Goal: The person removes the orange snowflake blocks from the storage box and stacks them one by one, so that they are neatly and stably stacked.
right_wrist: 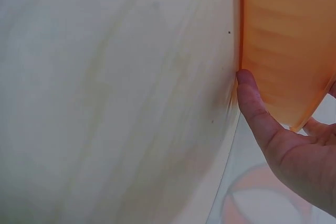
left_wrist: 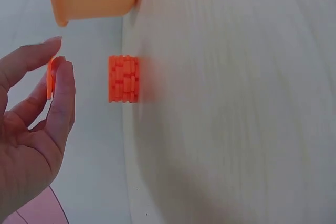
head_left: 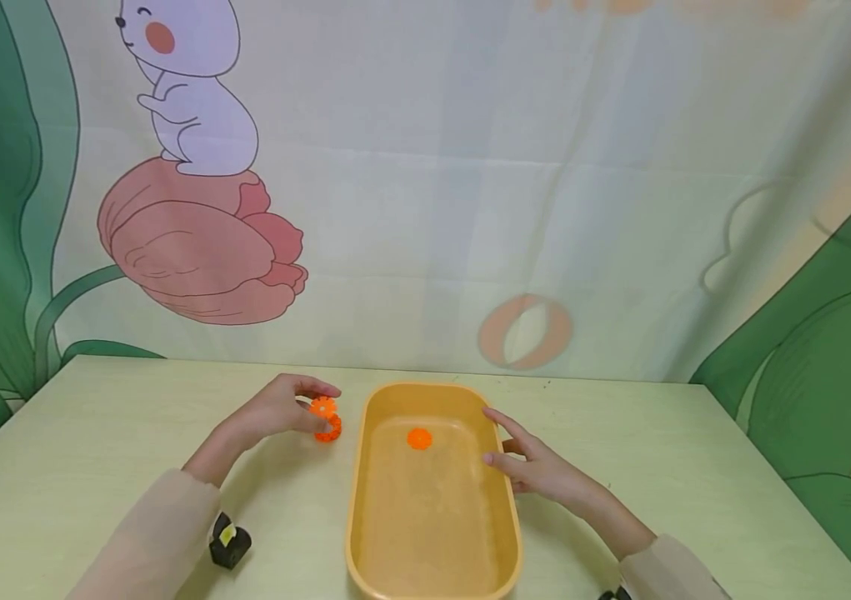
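My left hand (head_left: 271,414) pinches a thin orange flower-shaped disc (head_left: 323,406) between thumb and fingers; in the left wrist view the held disc shows edge-on. Close by on the table, apart from the fingers, stands a short stack of matching orange discs (left_wrist: 124,79) with notched edges. A yellow-orange rectangular tray (head_left: 433,517) with rounded corners lies to the right of the stack. Inside it, toward the far end, is one loose orange disc (head_left: 419,438). At the tray's right side, my right hand (head_left: 545,475) grips the wall, some fingers over the rim and others outside, low on the wall.
The pale wooden table (head_left: 665,467) runs back to a printed cloth backdrop (head_left: 395,208) with a rabbit and flowers. A small black object with a yellow-green mark (head_left: 229,542) appears beside the left sleeve.
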Demonstrator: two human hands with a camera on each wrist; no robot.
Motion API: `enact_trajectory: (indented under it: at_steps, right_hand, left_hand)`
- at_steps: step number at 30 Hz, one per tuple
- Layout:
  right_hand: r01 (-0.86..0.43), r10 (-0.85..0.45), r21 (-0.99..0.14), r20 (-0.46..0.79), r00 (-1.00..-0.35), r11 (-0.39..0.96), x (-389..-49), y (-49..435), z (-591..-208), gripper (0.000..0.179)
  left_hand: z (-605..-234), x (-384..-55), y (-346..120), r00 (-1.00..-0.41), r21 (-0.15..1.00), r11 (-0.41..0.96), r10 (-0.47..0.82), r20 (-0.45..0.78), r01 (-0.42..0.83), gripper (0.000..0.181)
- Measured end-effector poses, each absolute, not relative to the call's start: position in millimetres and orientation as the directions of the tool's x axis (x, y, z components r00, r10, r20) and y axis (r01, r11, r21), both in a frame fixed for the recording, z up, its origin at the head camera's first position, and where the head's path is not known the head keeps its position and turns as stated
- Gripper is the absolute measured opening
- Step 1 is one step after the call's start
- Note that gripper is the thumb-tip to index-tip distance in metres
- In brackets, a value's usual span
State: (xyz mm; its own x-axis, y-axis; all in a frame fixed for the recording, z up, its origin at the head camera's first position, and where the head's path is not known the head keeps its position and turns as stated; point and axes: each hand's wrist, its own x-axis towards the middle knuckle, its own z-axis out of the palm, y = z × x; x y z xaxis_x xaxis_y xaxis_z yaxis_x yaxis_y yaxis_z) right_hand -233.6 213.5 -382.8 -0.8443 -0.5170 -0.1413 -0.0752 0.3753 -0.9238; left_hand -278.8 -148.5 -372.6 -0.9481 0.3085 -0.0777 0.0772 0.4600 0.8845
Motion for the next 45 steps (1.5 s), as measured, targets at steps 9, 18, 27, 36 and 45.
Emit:
enact_trajectory:
  at_steps: [9, 18, 27, 36, 45]
  right_hand:
    - [-0.070, -0.515, -0.926, -0.142, -0.845, 0.370, -233, 213, -383, 0.071]
    - [-0.093, -0.523, -0.920, -0.132, -0.842, 0.382, -235, 213, -384, 0.070]
    - [-0.083, -0.523, -0.925, -0.134, -0.842, 0.371, -234, 214, -381, 0.070]
    - [-0.082, -0.525, -0.926, -0.135, -0.840, 0.370, -234, 214, -380, 0.070]
    - [-0.090, -0.529, -0.920, -0.137, -0.837, 0.381, -235, 214, -383, 0.070]
  left_hand:
    - [-377, -289, -143, -0.955, 0.751, 0.632, 0.295, -0.005, 0.191, 0.041]
    - [-381, -291, -139, -0.949, 0.664, 0.711, 0.315, -0.008, 0.231, 0.038]
    - [-385, -295, -139, -0.940, 0.656, 0.719, 0.339, -0.039, 0.232, 0.041]
    - [-386, -296, -139, -0.933, 0.639, 0.732, 0.354, -0.061, 0.236, 0.042]
    - [-383, -291, -137, -0.927, 0.647, 0.711, 0.376, -0.019, 0.275, 0.049]
